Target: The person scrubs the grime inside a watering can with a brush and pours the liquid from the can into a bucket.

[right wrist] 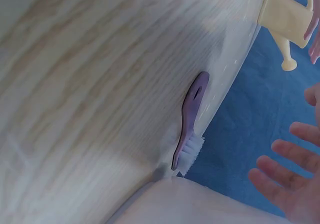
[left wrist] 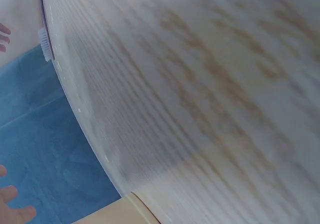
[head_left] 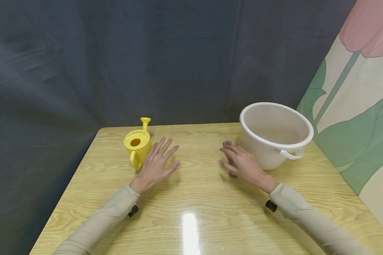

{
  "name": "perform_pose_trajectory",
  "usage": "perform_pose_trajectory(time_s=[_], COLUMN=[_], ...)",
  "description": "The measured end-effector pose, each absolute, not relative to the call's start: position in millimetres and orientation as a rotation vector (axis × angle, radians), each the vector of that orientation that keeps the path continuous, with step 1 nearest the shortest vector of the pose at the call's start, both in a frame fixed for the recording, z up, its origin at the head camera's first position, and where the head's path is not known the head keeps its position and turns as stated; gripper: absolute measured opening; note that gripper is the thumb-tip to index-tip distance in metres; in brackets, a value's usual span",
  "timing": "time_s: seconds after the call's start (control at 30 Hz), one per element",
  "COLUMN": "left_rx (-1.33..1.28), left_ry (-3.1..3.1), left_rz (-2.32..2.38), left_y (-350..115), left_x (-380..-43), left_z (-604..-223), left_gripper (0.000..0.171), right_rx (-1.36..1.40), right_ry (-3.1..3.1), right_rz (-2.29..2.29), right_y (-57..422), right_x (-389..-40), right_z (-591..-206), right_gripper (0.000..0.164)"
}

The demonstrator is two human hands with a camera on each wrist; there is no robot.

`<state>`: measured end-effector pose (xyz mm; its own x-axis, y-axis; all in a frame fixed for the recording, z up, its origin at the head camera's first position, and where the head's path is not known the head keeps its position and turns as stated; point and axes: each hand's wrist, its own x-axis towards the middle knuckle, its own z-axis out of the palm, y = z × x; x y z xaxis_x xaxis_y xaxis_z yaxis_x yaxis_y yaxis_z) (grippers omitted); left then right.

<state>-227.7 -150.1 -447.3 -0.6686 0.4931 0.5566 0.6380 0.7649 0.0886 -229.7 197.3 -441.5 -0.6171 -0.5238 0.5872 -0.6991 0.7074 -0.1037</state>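
A yellow watering can (head_left: 141, 150) stands at the back left of the table, its spout to the rear. My left hand (head_left: 154, 166) hovers beside it with fingers spread, holding nothing. My right hand (head_left: 242, 163) is above a purple scrub brush (right wrist: 192, 106), fingers apart and not gripping it. In the right wrist view the brush lies on the table, white bristles (right wrist: 190, 154) showing; from the head it is partly hidden under the fingers. Right of that hand stands a white bucket (head_left: 276, 124) with its white handle (head_left: 292, 154) hanging down.
The wood-grain table (head_left: 191, 191) has a bright light reflection near its front. A dark blue cloth (head_left: 166, 63) hangs behind it. To the right is a wall (head_left: 367, 117) painted with a pink tulip and green leaves.
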Motion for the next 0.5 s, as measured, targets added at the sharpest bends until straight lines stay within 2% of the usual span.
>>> perform_pose_trajectory(time_s=[0.5], left_rx=[-0.860], left_ry=[-2.332], left_rz=[-0.452], left_y=[-150.9], left_x=[-227.7], left_z=[-445.6], left_gripper=[0.055], right_rx=[0.904], right_ry=[-2.384], right_rz=[0.418], right_y=[198.1], right_x=[-229.0], right_z=[-436.7], right_gripper=[0.038])
